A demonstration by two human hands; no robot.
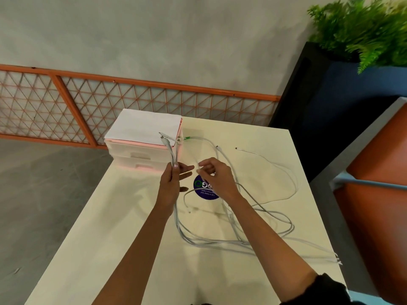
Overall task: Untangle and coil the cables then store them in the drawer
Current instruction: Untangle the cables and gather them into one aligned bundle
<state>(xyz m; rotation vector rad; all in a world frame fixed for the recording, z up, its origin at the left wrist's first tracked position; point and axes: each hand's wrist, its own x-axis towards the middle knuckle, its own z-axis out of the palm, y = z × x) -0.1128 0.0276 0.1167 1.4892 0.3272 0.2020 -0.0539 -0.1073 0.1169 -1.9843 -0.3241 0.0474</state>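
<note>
Several white cables (209, 241), thin and tangled in loose loops on the table (110, 238), sprawled below and right of both hands. Left hand (170, 186) gripping a bunch with plug ends upright; right hand (217, 179) pinching one strand. White drawer unit (136, 150) just beyond.

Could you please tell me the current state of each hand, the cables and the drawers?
Left hand: grips several cable ends, held upright.
Right hand: pinches one cable strand.
Cables: tangled, uncoiled, lying loose on the table.
Drawers: both closed.
</note>
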